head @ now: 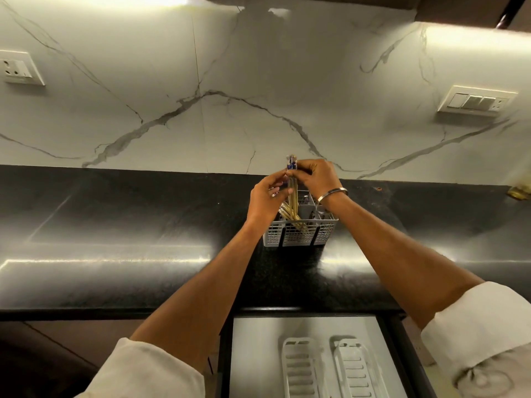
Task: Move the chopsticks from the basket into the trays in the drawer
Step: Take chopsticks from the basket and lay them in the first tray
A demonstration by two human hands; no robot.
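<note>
Chopsticks are standing in the basket on the black counter, and I am gripping their tops with both hands.

Seen from my head, my right hand is curling its fingers round the patterned upper ends of the bundle, while my left hand is pinching the sticks just below, its fingers bent round them. Their lower ends are sitting inside the basket's left compartment, some leaning to the left. Below the counter edge the drawer is lying open, with two white trays side by side in it. A bangle is circling my right wrist.
</note>
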